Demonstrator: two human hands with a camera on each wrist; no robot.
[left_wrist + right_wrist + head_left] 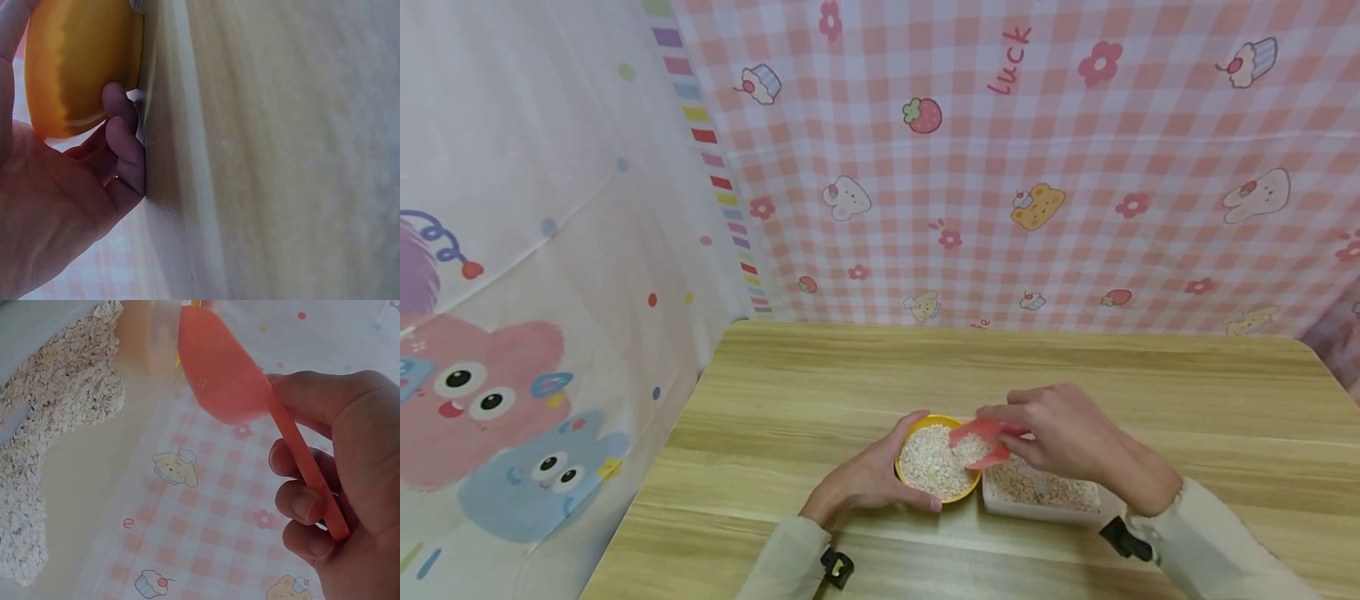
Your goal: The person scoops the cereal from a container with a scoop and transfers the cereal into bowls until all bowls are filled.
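Note:
My left hand point(867, 479) curves round the near-left side of a yellow bowl point(87, 62), thumb on the near rim and fingers at the far side. Pale flakes that look like oats point(928, 462) fill most of the bowl. A coral-red scoop point(225, 369) is in my right hand point(1063, 425), fingers wrapped round its handle. In the head view the scoop carries a heap of flakes point(972, 450) and overlaps the bowl's right rim. Below the right hand stands a whitish rectangular container point(1041, 510) with more flakes, partly hidden by that hand.
The container stands close to the bowl's right side on the wood-grain table point(805, 375). Behind the table hangs a pink checked cloth point(880, 250), and a white patterned cloth point(625, 358) hangs at the left. Each wrist wears a black strap.

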